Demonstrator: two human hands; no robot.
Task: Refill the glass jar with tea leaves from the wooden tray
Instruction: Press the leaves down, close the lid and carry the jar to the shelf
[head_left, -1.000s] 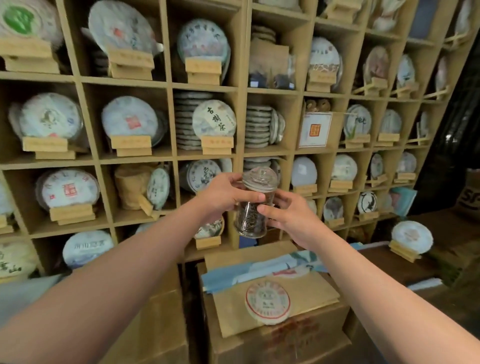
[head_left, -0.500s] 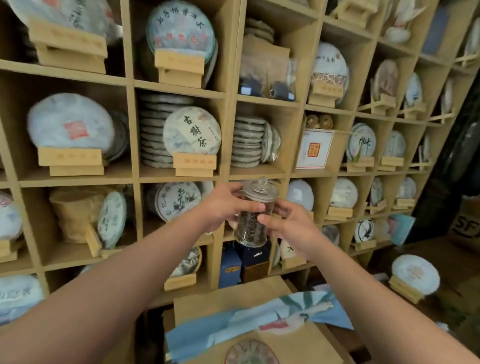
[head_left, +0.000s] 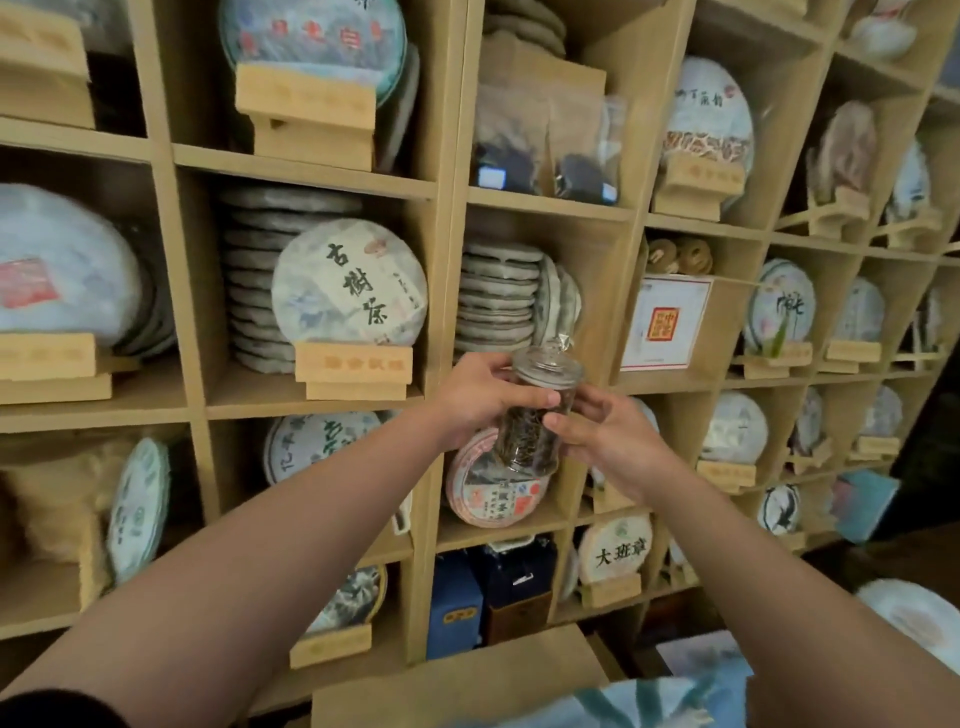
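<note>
One glass jar (head_left: 535, 410) (lidded), two hands, two blue boxes (head_left: 454, 608).

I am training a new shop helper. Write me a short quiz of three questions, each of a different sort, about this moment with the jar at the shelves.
1. True or false: the lid sits on the glass jar.
2. Which hands hold the jar? A) only the left hand B) only the right hand C) both
3. Fill in: the dark material inside the jar is ____.

Key
1. True; the lid is on the jar.
2. C; the left hand grips the jar from one side and the right hand from the other, in front of the wooden shelves.
3. Tea leaves, which fill the lower part.
</note>
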